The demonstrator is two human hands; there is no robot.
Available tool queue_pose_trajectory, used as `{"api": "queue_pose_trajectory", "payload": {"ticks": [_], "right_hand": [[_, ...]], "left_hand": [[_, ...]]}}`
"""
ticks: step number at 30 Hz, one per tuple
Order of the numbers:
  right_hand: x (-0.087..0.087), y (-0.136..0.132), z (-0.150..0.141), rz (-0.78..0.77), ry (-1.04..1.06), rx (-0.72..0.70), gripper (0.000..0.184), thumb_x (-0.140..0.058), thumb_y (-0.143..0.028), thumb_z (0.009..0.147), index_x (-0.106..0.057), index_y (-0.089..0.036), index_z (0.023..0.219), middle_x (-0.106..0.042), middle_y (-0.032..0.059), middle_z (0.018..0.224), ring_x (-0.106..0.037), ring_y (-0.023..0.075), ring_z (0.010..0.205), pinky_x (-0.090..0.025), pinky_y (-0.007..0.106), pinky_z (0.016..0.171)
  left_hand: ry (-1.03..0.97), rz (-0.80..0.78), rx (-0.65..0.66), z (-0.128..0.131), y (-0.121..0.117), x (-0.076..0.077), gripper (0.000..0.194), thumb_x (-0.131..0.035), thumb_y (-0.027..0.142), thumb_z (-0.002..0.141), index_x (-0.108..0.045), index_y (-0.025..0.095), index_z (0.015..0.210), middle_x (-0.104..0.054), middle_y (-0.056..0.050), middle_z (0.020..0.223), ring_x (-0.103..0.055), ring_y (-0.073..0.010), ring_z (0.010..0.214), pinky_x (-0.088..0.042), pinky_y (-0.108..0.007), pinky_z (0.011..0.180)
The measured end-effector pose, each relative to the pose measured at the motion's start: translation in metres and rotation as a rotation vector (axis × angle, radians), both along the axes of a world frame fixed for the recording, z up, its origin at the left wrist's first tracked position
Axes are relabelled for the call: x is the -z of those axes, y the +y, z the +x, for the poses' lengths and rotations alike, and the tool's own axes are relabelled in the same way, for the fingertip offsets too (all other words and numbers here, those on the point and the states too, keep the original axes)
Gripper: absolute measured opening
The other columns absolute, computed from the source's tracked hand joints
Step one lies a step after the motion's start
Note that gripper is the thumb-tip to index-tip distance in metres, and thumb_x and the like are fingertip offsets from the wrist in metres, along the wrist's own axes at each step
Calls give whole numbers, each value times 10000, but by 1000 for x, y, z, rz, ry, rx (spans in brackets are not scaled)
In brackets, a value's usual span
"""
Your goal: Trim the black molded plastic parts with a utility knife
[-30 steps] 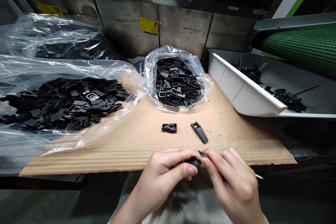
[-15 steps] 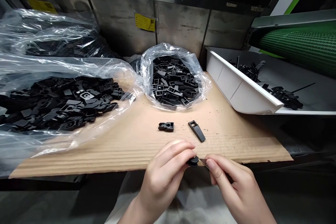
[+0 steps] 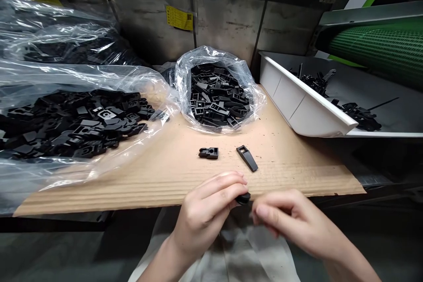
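My left hand (image 3: pixel 206 213) is shut on a small, round black plastic part (image 3: pixel 243 198), which shows past its fingertips at the near edge of a cardboard sheet (image 3: pixel 139 187). My right hand (image 3: pixel 291 216) is curled and blurred a little to the right of that part, not touching it. The small blade it pinched earlier cannot be made out. On the cardboard beyond my hands lie a black plastic clip (image 3: pixel 208 153) and a flat, slotted black plastic strip (image 3: pixel 247 158), apart from each other.
A clear plastic bag (image 3: pixel 181 86) of black plastic parts stands at the back, and a larger heap in clear plastic (image 3: pixel 72 121) spreads at left. To the right is a white tray (image 3: pixel 297 103) holding black pieces. A green ribbed belt (image 3: pixel 376 46) runs behind it.
My right hand has moved right, away from the black part, and its blade no longer shows. My left hand keeps hold of the part. The whole view has shifted slightly.
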State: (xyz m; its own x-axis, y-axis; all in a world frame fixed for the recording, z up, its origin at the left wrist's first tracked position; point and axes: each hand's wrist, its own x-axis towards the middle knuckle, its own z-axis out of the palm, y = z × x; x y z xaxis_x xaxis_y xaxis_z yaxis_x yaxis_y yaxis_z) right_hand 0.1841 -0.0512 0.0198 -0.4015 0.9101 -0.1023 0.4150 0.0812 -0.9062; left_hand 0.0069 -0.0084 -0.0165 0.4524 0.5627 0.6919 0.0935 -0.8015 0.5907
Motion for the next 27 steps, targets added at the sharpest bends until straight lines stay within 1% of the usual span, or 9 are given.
{"api": "queue_pose_trajectory", "payload": {"ticks": [2, 3, 7, 9, 11, 14, 18, 20, 27], "right_hand": [[0, -2, 1, -37, 69, -95, 298, -449, -300, 864, -571, -162, 630, -446, -49, 493, -423, 70, 477, -345, 188, 479], [1, -4, 2, -51, 108, -95, 297, -454, -308, 862, -587, -158, 643, -458, -44, 500, -422, 68, 471, -351, 187, 475], [14, -12, 6, -39, 181, 122, 257, -459, -340, 860, -628, -162, 785, -540, -12, 571, -458, 71, 457, -393, 166, 411], [24, -16, 3, 122, 130, 252, 197, -483, -294, 849, -640, -178, 822, -573, 2, 608, -509, 88, 496, -428, 165, 425], [33, -19, -3, 362, 61, 383, 143, -504, -220, 835, -646, -196, 836, -605, 10, 657, -554, 100, 542, -453, 168, 460], [40, -20, -13, 656, -27, 467, 172, -508, -120, 821, -634, -202, 907, -641, 25, 723, -610, 133, 623, -492, 207, 546], [36, -16, -13, 923, -221, 358, 264, -521, -34, 798, -581, -146, 1029, -662, 70, 784, -628, 160, 686, -506, 253, 615], [30, -13, -8, 979, -303, 276, 279, -524, -31, 797, -563, -119, 1059, -662, 82, 780, -623, 155, 665, -500, 252, 603], [8, -8, 4, 881, -485, 49, 175, -466, -109, 838, -604, -149, 938, -586, 28, 635, -562, 130, 531, -426, 233, 488]], "left_hand": [[11, -51, -29, -1, -1, -3, 262, -503, 8, 806, -632, 155, 981, -671, -95, 1007, -617, -199, 946, -497, -301, 835], [16, -90, -35, -1, -2, -5, 253, -519, 19, 803, -635, 163, 975, -674, -86, 999, -621, -195, 935, -496, -286, 826], [36, -344, -48, -3, -4, -13, 190, -542, 158, 833, -620, 183, 1005, -680, -33, 828, -638, -154, 730, -505, -219, 679], [8, -492, -78, -1, -6, -15, 191, -451, 224, 887, -595, 182, 1006, -633, -9, 716, -603, -128, 609, -487, -201, 573], [-49, -570, -140, 2, -8, -16, 214, -369, 251, 918, -570, 180, 905, -566, 8, 661, -563, -114, 564, -457, -188, 520], [-48, -529, -254, 9, -11, -15, 238, -322, 242, 929, -485, 192, 765, -502, 25, 639, -520, -106, 557, -431, -187, 528], [55, -434, -306, 12, -13, -15, 235, -307, 213, 924, -449, 200, 738, -458, 37, 603, -477, -109, 522, -390, -199, 511], [74, -425, -295, 12, -13, -15, 245, -326, 223, 917, -447, 199, 705, -443, 41, 583, -460, -107, 504, -370, -201, 495], [161, -420, -231, 12, -9, -17, 374, -309, 323, 919, -445, 185, 599, -423, 41, 515, -442, -105, 460, -338, -214, 469]]}}
